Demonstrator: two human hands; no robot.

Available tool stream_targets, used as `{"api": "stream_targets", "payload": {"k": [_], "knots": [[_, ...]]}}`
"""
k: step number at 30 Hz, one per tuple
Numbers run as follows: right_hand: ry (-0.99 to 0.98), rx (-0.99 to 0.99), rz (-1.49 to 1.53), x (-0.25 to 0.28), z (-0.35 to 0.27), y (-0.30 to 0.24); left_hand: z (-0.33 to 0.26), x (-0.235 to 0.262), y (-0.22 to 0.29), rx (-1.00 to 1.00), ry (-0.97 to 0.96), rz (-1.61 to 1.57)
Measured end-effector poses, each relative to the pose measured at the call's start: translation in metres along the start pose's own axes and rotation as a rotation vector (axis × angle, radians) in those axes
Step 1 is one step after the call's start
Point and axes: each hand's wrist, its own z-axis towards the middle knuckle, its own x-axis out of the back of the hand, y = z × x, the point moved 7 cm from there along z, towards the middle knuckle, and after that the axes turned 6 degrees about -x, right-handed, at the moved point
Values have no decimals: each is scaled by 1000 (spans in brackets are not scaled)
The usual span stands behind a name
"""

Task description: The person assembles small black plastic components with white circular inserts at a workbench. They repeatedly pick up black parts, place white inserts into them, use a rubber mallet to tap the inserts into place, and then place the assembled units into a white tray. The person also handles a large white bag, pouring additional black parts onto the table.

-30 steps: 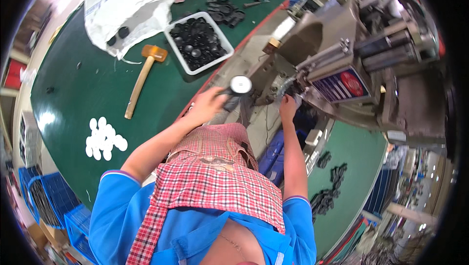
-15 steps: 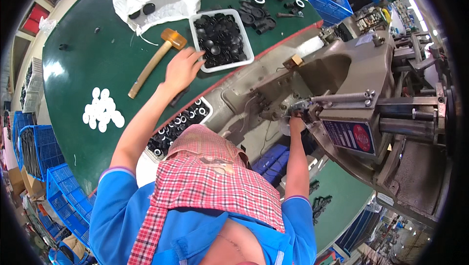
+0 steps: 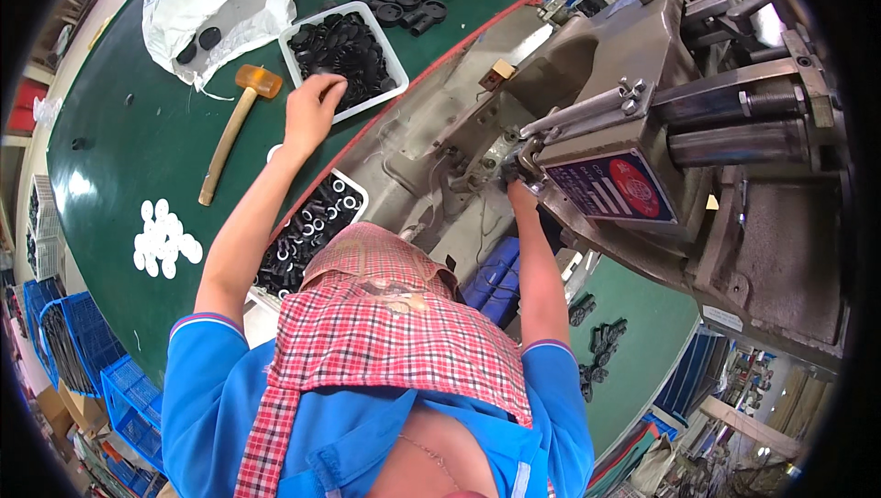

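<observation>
My left hand [image 3: 314, 112] is at the near left edge of a white tray [image 3: 400, 85] full of round black caps [image 3: 344, 50]. Its fingers are bent together, and what they hold, if anything, is too small to make out. On the other side, my right hand [image 3: 521, 193] reaches into the working head of a grey-brown machine [image 3: 617, 67]. Its fingertips are hidden among the metal parts there. A mallet [image 3: 229, 145] with an amber head and wooden handle lies on the green table left of my left hand.
White discs [image 3: 163, 241] lie grouped on the green table [image 3: 101, 122]. A white plastic bag [image 3: 234, 2] and black fittings [image 3: 408, 7] lie farther back. Below the table edge sits a bin of black parts with white rings [image 3: 307, 232]. Blue crates [image 3: 83, 337] stand at left.
The whole view has shifted, so table and machine appear farther left. My left hand's fingers, spread at the tray before, are now drawn together. My right hand stays at the machine.
</observation>
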Motion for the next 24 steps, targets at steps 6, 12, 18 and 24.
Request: {"api": "stream_targets", "payload": {"k": [6, 12, 18, 24], "knots": [[-277, -114, 286, -5, 21, 9, -67, 14, 20, 318, -114, -260], [-312, -334, 943, 44, 33, 23, -126, 16, 13, 474, -124, -424], [-731, -631, 1964, 139, 49, 2, -153, 18, 16, 590, -51, -696], [-971, -935, 1984, 168, 42, -16, -162, 28, 2, 797, 35, -963]]}}
